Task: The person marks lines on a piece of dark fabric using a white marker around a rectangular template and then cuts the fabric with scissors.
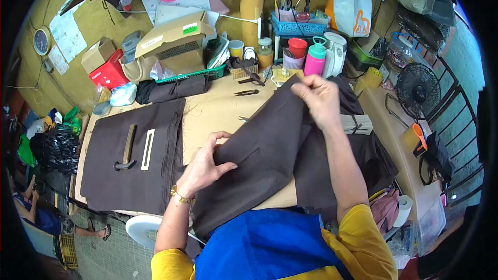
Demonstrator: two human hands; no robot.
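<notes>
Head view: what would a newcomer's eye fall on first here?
Probably the large dark brown cloth at the centre, a corner pinched by the right hand, the left hand against its left side. Next, the bright blue garment at the lower edge and the pink bottle at the table's back. A hammer lies on dark fabric at left.

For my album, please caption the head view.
Right hand pinches dark brown fabric, left hand at its edge; a hammer rests on stacked cloth.

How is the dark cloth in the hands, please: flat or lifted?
Lifted: the dark cloth slopes up to the right hand, which grips its top.
</notes>
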